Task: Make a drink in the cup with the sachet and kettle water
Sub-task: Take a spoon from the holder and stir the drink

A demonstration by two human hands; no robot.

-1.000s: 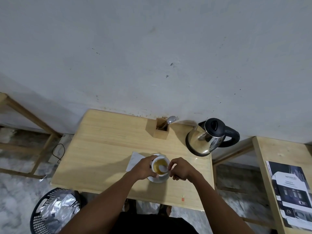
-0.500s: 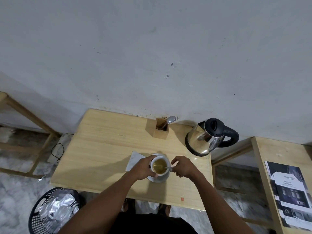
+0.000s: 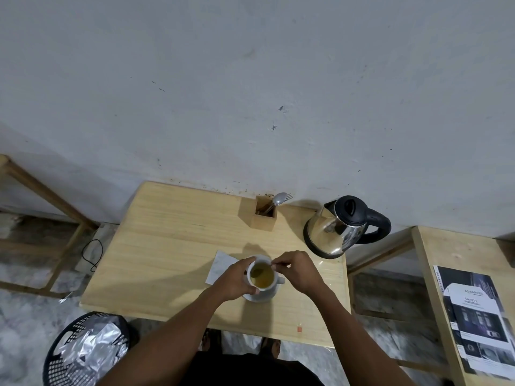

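A white cup (image 3: 274,282) full of yellowish liquid stands on a white saucer (image 3: 262,297) near the front of the wooden table (image 3: 172,246). My left hand (image 3: 235,280) wraps the cup's left side. My right hand (image 3: 296,270) pinches a spoon handle (image 3: 278,264) at the cup's far rim; the spoon's bowl lies under the liquid. A steel kettle (image 3: 338,228) with a black lid and handle sits at the table's back right. A white paper (image 3: 220,264), perhaps the sachet, lies left of the cup.
A wooden holder (image 3: 263,217) with a spoon and fork stands at the back by the wall. A black basket (image 3: 83,351) lined with foil sits on the floor at the lower left. A second table (image 3: 457,254) with a leaflet (image 3: 479,319) is on the right.
My right hand has shifted from the cup's near right side to its far rim, carrying the spoon round in the liquid. My left hand stays on the cup.
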